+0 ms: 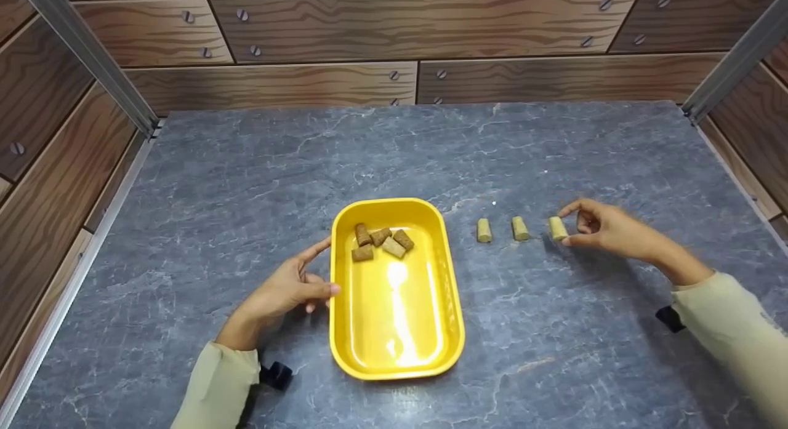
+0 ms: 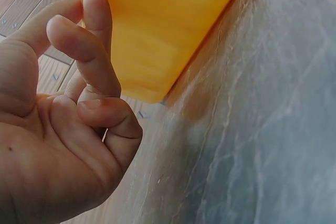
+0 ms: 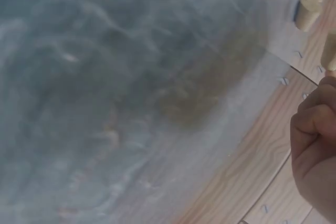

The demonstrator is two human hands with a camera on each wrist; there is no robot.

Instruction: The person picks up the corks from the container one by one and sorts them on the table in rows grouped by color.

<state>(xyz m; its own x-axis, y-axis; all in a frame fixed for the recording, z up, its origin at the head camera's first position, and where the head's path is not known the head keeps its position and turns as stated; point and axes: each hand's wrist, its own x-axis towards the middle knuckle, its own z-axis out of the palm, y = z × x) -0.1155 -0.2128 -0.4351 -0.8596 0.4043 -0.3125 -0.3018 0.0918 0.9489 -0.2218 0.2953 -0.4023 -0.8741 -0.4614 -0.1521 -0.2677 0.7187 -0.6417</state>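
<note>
A yellow tray [image 1: 458, 330] stands on the table, with several brownish cork stoppers [image 1: 363, 234] lying loose at its far end. My left hand [image 1: 286, 290] holds the tray's left side, thumb at the rim and index finger along the outer wall; the left wrist view shows the other fingers bent beside the yellow wall. To the right of the tray, two pale cork stoppers [image 1: 484, 230] [image 1: 520, 228] stand apart in a row. At the row's right end, my right hand [image 1: 615, 232] pinches a third pale cork stopper [image 1: 557, 228] between thumb and index finger.
The grey marbled tabletop [image 1: 295, 158] extends around the tray. Wood-patterned walls [image 1: 406, 29] close off the back and sides, with metal posts [image 1: 92, 60] at the corners. A tiny white speck [image 1: 494, 202] lies behind the row of corks.
</note>
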